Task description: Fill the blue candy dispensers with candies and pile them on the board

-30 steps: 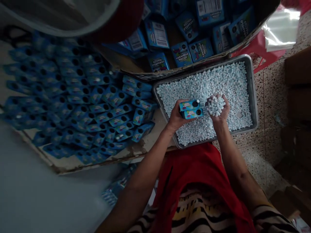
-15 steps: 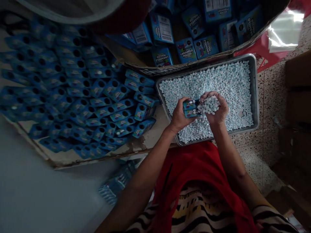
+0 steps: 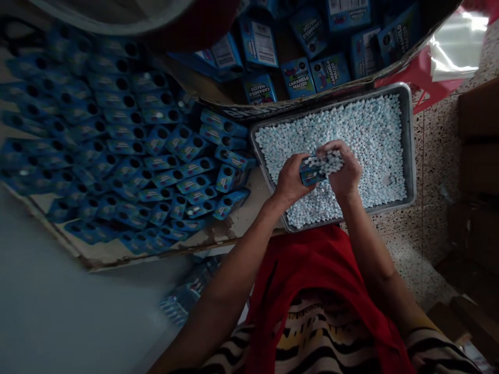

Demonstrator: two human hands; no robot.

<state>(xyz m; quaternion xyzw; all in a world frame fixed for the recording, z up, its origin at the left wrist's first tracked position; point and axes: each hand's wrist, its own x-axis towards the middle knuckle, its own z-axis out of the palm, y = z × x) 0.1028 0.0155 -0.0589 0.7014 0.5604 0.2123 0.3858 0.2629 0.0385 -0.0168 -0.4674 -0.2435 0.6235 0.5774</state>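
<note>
My left hand grips small blue candy boxes, apparently two side by side, over the tray. White candies show at their upper ends. Cupped against the boxes, my right hand holds a heap of small white candies, some of them at the box openings. Below both hands lies a metal tray filled with pale white and bluish candies. My fingers hide part of the boxes.
Many blue boxes with round holes stand on the table at left. Beyond the tray, a cardboard carton holds more blue boxes. A red chair-like piece bears clear plastic. Brown boxes stand at right.
The heap in my right hand looks smaller, and that hand has moved slightly left and up against the boxes. The blue boxes in my left hand have shifted slightly right and tilted.
</note>
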